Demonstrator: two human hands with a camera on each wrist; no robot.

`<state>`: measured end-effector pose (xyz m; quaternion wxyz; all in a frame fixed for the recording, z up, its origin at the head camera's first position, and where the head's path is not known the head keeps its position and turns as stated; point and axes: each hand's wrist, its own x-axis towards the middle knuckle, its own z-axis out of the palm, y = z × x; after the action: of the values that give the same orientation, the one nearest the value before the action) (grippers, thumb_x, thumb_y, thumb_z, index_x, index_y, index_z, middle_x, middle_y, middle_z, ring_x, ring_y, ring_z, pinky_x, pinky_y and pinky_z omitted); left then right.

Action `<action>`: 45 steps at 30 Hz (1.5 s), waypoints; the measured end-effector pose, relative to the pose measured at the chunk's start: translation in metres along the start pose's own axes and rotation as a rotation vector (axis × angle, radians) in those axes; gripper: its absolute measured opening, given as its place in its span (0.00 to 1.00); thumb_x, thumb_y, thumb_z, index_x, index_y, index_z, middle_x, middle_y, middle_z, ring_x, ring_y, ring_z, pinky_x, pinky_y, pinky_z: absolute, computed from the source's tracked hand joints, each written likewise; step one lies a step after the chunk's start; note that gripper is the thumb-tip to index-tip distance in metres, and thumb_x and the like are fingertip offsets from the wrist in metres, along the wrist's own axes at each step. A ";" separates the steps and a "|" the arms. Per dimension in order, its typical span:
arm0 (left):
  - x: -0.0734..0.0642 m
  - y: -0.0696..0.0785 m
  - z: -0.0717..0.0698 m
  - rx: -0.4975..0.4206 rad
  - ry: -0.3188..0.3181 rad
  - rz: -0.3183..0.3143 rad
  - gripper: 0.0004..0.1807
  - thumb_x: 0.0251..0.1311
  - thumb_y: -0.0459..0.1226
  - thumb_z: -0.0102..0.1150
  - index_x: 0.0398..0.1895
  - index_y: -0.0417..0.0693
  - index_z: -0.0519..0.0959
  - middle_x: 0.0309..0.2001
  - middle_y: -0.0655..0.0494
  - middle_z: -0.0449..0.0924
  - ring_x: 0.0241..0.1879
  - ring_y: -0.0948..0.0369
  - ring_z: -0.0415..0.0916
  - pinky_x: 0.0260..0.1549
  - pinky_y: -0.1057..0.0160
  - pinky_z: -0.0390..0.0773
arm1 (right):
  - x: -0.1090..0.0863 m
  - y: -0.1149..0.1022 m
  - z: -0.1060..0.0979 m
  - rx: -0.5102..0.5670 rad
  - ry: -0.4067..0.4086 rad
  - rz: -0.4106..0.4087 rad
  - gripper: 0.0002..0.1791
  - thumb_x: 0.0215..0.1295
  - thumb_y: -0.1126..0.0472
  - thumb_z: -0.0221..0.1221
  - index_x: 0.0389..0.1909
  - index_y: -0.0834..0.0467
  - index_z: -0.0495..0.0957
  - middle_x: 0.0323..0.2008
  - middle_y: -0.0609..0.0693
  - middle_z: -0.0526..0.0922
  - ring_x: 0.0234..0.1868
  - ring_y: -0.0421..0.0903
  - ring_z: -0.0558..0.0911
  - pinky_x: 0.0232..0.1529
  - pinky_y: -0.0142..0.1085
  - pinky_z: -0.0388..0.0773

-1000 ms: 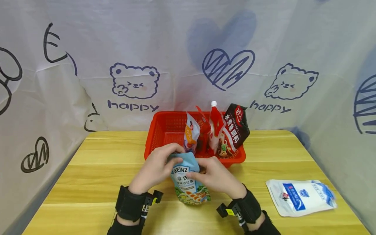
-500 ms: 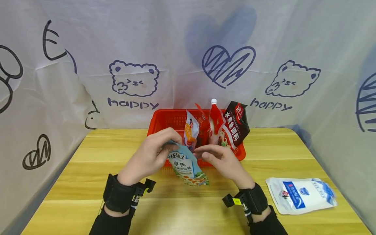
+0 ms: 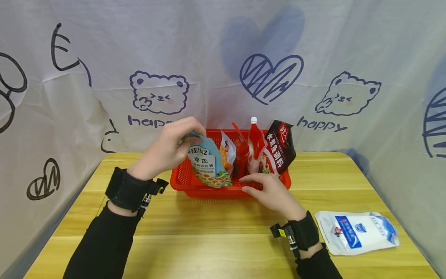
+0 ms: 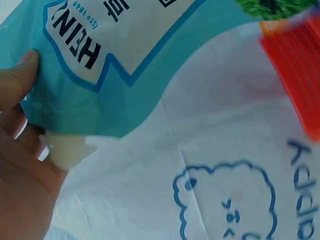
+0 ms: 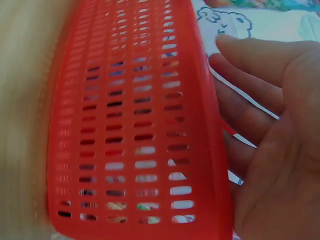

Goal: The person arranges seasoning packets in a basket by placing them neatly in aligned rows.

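Observation:
My left hand point(image 3: 174, 145) pinches the top corner of a light blue Heinz sauce pouch point(image 3: 205, 162), thumb on its front. The pouch hangs tilted over the left part of a red slotted basket point(image 3: 209, 192), its lower edge overlapping the front rim in the head view. In the left wrist view the thumb point(image 4: 22, 77) presses on the blue pouch point(image 4: 100, 110). My right hand point(image 3: 268, 192) is at the basket's front rim, fingers relaxed and reaching over it. The right wrist view has those fingers point(image 5: 250, 100) just beyond the basket wall point(image 5: 140, 125), with nothing in them.
Inside the basket stand a white-and-orange packet point(image 3: 228, 153), a red pouch with a white cap point(image 3: 256, 143) and a black-and-red seasoning bag point(image 3: 280, 145). A white-and-blue bag point(image 3: 357, 233) lies on the wooden table point(image 3: 195, 248) at the right. Printed cloth point(image 3: 216, 58) hangs behind.
My left hand has lifted the Heinz pouch off the table and carried it left and back over the basket. The right hand has let go of the pouch and moved to the basket's front rim.

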<state>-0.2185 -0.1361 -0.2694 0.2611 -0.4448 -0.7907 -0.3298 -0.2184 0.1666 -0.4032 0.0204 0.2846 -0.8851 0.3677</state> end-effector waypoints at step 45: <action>0.013 -0.088 0.053 0.356 -0.376 -0.038 0.17 0.56 0.15 0.61 0.25 0.45 0.81 0.30 0.54 0.78 0.35 0.56 0.73 0.36 0.63 0.79 | 0.001 0.007 0.004 -0.108 -0.026 0.046 0.12 0.70 0.53 0.67 0.52 0.47 0.89 0.45 0.40 0.89 0.35 0.39 0.79 0.39 0.38 0.75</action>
<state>-0.3081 -0.1233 -0.3204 0.1773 -0.4305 -0.8791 -0.1017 -0.2218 0.1674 -0.4109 0.0157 0.2676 -0.9101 0.3160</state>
